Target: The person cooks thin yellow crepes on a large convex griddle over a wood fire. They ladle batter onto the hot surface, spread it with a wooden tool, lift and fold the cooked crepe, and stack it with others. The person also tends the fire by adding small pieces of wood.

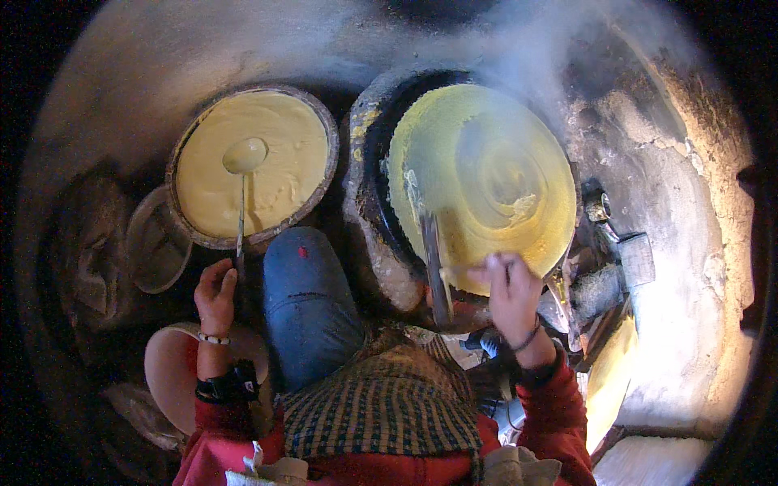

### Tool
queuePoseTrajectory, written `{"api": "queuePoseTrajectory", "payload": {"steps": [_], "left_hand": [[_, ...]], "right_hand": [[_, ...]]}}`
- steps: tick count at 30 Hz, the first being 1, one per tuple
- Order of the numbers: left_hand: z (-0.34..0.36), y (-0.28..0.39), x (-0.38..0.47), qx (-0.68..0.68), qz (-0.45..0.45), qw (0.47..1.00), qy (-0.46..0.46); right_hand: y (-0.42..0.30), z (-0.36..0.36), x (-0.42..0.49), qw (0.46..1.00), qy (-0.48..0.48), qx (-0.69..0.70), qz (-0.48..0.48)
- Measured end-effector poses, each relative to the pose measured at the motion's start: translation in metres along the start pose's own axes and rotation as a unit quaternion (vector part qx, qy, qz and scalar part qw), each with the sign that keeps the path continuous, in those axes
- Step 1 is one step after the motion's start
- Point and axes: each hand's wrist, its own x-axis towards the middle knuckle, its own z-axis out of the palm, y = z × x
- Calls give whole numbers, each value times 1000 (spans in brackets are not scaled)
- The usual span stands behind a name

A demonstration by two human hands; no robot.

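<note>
My left hand (216, 294), fingers curled, is beside the handle end of a metal ladle (240, 212); whether it grips the handle is unclear. The ladle's bowl, coated with batter, is over a round tub (332, 143) of pale yellow batter (206, 176). My right hand (515, 294) grips the thin stick of a wooden spreader (434, 261). The spreader's flat board crosses the near left edge of a large round griddle (382, 200). A thin yellow layer of batter (523, 133), marked with swirls, covers most of the griddle, and steam or smoke hangs above it.
The griddle sits in a rough clay stove surround (389, 273). A pale bucket (167, 370) stands by my left forearm, with a dim basin (159, 243) beyond it. Dark metal containers (635, 258) are at the right, near a plastered wall (681, 291). My denim-covered knee (310, 291) is between tub and stove.
</note>
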Motion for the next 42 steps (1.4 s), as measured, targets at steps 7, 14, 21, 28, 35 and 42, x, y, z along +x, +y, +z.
{"api": "queuePoseTrajectory", "payload": {"steps": [7, 14, 21, 28, 35, 42], "left_hand": [[-2, -10, 3, -2, -36, 999, 21], [-5, -19, 6, 32, -30, 999, 20], [6, -21, 10, 39, -55, 998, -2], [10, -18, 10, -37, -83, 996, -25], [9, -21, 11, 6, -27, 999, -18], [2, -20, 9, 21, -42, 999, -7]], "right_hand": [[41, 83, 95, 980, 96, 172, -20], [69, 88, 90, 971, 93, 212, 56], [116, 13, 18, 964, 157, 156, 148], [132, -41, -1, 926, 258, 220, 162], [142, 17, 115, 812, 250, 498, 173], [180, 71, 181, 765, 198, 585, 184]]}}
